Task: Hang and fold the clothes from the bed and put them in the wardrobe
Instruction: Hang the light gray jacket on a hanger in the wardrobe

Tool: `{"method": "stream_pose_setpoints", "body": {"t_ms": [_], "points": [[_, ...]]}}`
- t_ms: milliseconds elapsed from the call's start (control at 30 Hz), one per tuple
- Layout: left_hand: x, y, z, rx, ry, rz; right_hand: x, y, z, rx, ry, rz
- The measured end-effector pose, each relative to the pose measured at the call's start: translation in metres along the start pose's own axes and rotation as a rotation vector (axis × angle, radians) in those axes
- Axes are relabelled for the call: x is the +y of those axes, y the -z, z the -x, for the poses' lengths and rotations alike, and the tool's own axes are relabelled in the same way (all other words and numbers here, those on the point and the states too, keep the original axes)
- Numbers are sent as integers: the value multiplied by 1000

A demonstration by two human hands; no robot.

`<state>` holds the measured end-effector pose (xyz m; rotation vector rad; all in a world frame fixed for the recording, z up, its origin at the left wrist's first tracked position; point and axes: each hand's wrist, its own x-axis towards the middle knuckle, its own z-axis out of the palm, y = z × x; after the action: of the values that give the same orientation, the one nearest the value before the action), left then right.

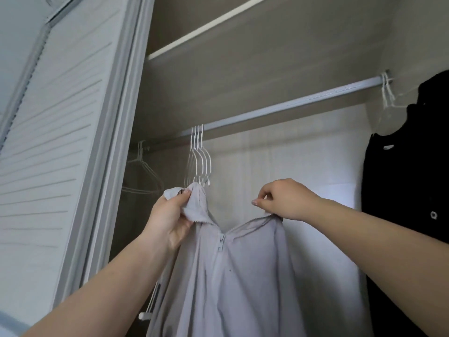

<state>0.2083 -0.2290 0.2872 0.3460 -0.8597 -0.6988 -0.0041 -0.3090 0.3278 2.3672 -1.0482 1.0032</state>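
Head view: a pale grey zip-front garment (233, 276) is held up in front of the open wardrobe, below the hanging rail (291, 105). The left hand (170, 215) grips the garment's left collar edge, with the fabric bunched between thumb and curled fingers (185, 194). The right hand (284, 200) pinches the opposite top edge, its fingers pressed together and curled down onto the cloth. Between the two hands the neckline sags in a shallow V, and the zipper pull (221, 242) is seen at the bottom of that V, with the zip closed below it. The rest of the garment hangs straight down out of the lower edge of the picture.

A cluster of empty white hangers (200, 154) is hooked on the rail just above and behind the left hand. A further single empty hanger (141, 166) is seen towards the rail's left end, in shadow. At the rail's right end a dark garment (408, 178) is hung. A shelf (218, 27) runs above the rail, and a slatted wardrobe door (60, 142) stands at the left.
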Motion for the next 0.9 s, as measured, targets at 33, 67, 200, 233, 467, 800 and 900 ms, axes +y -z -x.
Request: {"method": "stream_pose_setpoints", "body": {"t_ms": [33,67,200,233,467,800,900], "points": [[-1,1,-7,-5,-16,-9,-1,-6,-12,16,15,-21],[-1,3,-14,-7,-30,-24,-4,-11,-24,43,27,-60],[0,5,-38,-52,-85,-123,-23,-26,-74,142,48,-269],[1,6,-43,-67,-101,-136,-29,-28,-86,159,48,-308],[8,12,-74,-88,-165,-232,-73,-36,-149,121,-82,-594],[13,32,-106,-103,-144,-272,-85,-71,-198,253,-216,-736],[10,37,-110,-107,-129,-271,-83,-75,-204,386,-289,-785]]}}
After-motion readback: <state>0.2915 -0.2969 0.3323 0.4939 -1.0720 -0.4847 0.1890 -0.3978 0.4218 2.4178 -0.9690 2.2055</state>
